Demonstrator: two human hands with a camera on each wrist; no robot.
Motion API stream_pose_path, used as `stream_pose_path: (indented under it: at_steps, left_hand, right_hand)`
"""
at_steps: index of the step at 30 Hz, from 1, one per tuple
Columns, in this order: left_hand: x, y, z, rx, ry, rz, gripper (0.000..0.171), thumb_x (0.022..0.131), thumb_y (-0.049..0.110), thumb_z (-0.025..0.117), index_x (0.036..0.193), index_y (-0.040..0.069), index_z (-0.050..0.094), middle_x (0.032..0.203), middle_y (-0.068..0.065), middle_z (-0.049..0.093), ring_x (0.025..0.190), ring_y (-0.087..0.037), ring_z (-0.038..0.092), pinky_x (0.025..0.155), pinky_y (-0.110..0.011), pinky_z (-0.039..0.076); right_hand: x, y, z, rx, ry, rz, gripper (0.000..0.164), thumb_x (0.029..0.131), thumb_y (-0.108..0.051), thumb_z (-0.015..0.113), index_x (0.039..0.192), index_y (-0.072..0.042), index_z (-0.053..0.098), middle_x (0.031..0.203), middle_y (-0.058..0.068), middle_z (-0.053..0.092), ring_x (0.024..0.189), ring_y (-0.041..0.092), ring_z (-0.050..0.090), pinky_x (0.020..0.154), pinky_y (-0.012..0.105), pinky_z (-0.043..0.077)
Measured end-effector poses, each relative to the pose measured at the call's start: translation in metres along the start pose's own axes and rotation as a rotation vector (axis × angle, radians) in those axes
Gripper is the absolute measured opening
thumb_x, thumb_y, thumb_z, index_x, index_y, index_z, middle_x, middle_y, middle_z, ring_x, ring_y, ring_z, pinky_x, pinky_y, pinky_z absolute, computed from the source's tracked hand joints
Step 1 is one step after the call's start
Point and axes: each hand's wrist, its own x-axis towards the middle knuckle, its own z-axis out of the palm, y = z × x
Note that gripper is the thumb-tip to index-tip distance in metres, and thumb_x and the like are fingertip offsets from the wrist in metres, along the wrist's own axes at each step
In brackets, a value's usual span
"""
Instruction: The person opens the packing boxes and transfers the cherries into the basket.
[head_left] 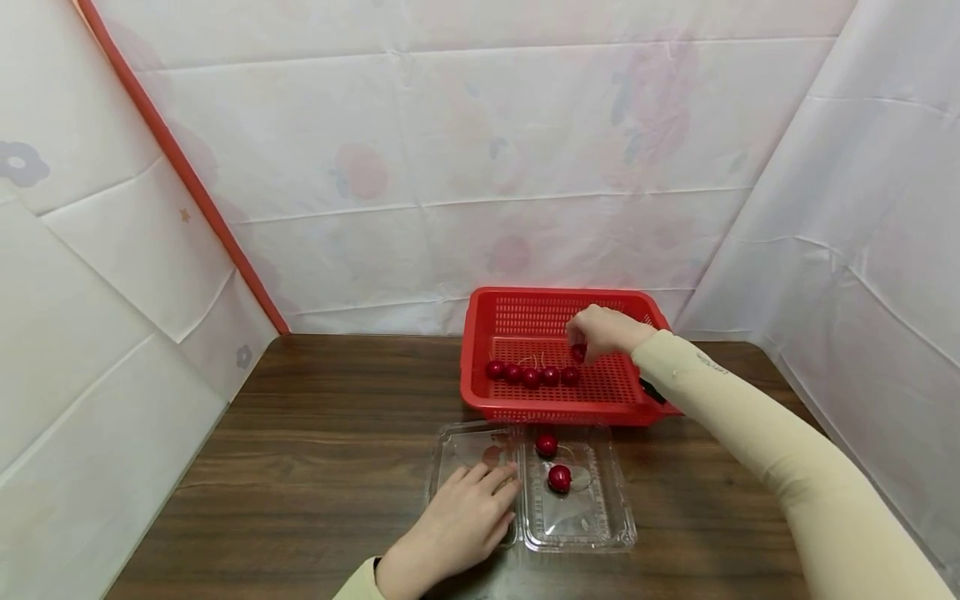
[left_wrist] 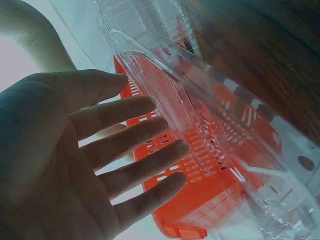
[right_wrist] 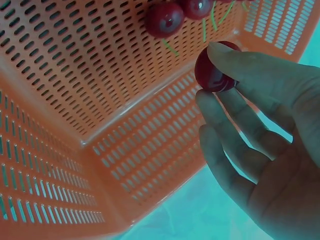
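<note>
My right hand (head_left: 609,332) is over the red plastic basket (head_left: 555,408) and pinches a dark red cherry (right_wrist: 212,72) between thumb and fingertips. Below it, a row of several cherries (head_left: 531,378) with thin stems lies on the basket floor. In front of the basket a clear hinged plastic box (head_left: 573,533) lies opened flat. Its right half holds two cherries, a nearer one (head_left: 559,479) and a farther one (head_left: 547,445). My left hand (head_left: 459,518) rests on the left half of the box, fingers extended and slightly spread in the left wrist view.
Everything stands on a dark wood-grain table (head_left: 322,433). A pale printed cloth (head_left: 360,250) hangs behind it and at both sides. A red pole (head_left: 180,171) slants down to the table's back left corner. Slotted basket walls rise around my right hand.
</note>
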Motion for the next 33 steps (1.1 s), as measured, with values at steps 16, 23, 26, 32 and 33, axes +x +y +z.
stream_pose_path:
  at_steps: [16,23,26,32,33]
  left_hand:
    - [0.0,0.0,0.001,0.006,0.013,0.001,0.034,0.082,0.034,0.068,0.11,0.016,0.067,0.117,0.001,0.065,0.098,-0.017,0.059,0.071,-0.03,0.044]
    - [-0.001,0.001,0.001,0.001,0.015,-0.005,0.033,0.082,0.034,0.068,0.11,0.016,0.068,0.117,0.001,0.065,0.098,-0.017,0.059,0.07,-0.03,0.044]
    - [-0.001,0.001,0.0,0.002,0.015,-0.007,0.033,0.082,0.034,0.068,0.109,0.016,0.067,0.117,0.001,0.065,0.098,-0.017,0.059,0.07,-0.031,0.044]
    - [-0.001,0.002,-0.001,0.011,0.019,-0.004,0.033,0.082,0.035,0.068,0.109,0.017,0.067,0.117,0.001,0.065,0.097,-0.017,0.059,0.07,-0.03,0.044]
    - [-0.001,0.002,-0.001,0.011,0.02,-0.003,0.033,0.082,0.035,0.068,0.109,0.017,0.067,0.116,0.001,0.065,0.097,-0.017,0.059,0.07,-0.03,0.044]
  right_hand:
    - [0.017,0.017,0.008,0.04,-0.088,0.159,0.03,0.072,-0.007,0.081,0.1,-0.01,0.069,0.093,0.004,0.067,0.083,0.019,0.06,0.075,0.036,0.053]
    - [0.022,0.023,0.018,0.041,-0.11,0.224,0.029,0.069,-0.007,0.082,0.094,-0.014,0.069,0.093,0.003,0.066,0.083,0.021,0.059,0.075,0.037,0.053]
    - [0.022,0.023,0.02,0.021,-0.124,0.208,0.027,0.069,-0.006,0.082,0.091,-0.013,0.068,0.092,0.003,0.065,0.081,0.019,0.059,0.071,0.034,0.053]
    - [0.02,0.021,0.021,0.004,-0.146,0.197,0.026,0.071,-0.004,0.08,0.093,-0.011,0.067,0.094,0.005,0.064,0.082,0.019,0.06,0.067,0.033,0.052]
    - [0.021,0.021,0.021,0.003,-0.149,0.199,0.026,0.071,-0.004,0.08,0.093,-0.011,0.067,0.095,0.005,0.065,0.083,0.02,0.06,0.067,0.033,0.052]
